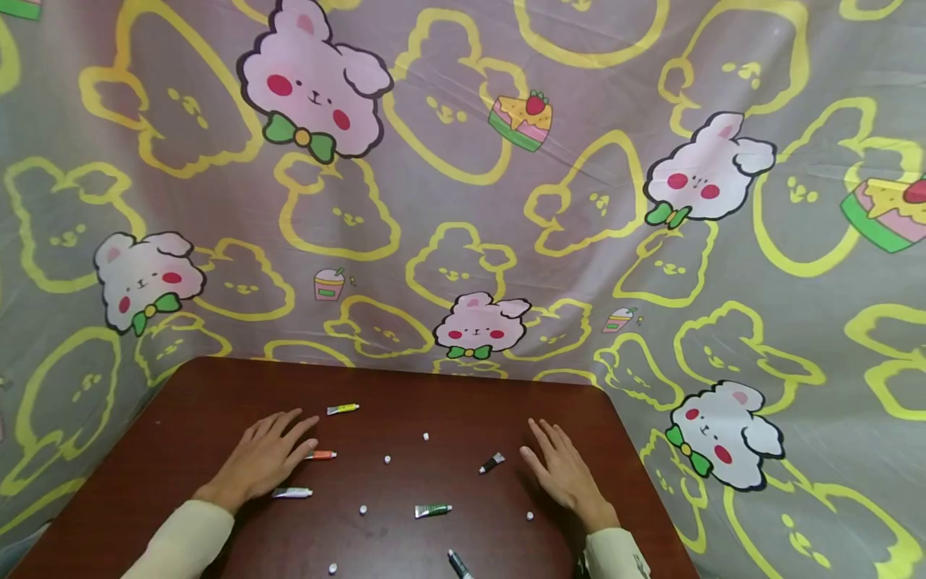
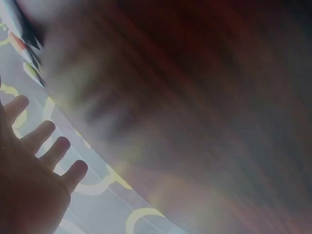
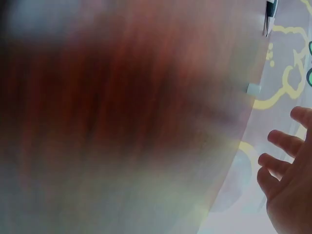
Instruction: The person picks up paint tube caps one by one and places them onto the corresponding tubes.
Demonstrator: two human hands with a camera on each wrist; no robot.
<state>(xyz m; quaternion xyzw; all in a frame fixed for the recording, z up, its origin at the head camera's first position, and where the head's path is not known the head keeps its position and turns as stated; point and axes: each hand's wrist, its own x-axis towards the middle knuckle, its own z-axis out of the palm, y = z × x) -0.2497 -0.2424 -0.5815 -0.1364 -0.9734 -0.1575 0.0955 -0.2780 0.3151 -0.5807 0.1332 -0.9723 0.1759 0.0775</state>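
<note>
Both hands lie flat, palms down, on a dark red-brown table (image 1: 448, 386). My left hand (image 1: 264, 458) rests with fingers straight between small paint tubes: an orange one (image 1: 321, 455) at its fingertips, a yellow one (image 1: 342, 409) beyond, a white-grey one (image 1: 292, 492) by the wrist. My right hand (image 1: 564, 474) rests open near a black tube (image 1: 492, 462). A green tube (image 1: 433, 510) and a dark tube (image 1: 459, 564) lie between the hands. Several tiny white caps (image 1: 387, 460) are scattered about. The wrist views show blurred tabletop and the spread fingers (image 2: 53, 151) (image 3: 280, 163).
A grey cloth (image 1: 463, 201) printed with pink rabbits and yellow outlines hangs behind the table and drapes down on both sides. The table's far edge (image 1: 391, 370) and right edge (image 1: 651, 490) are near the hands. Pale sleeves (image 1: 181, 543) cover both forearms.
</note>
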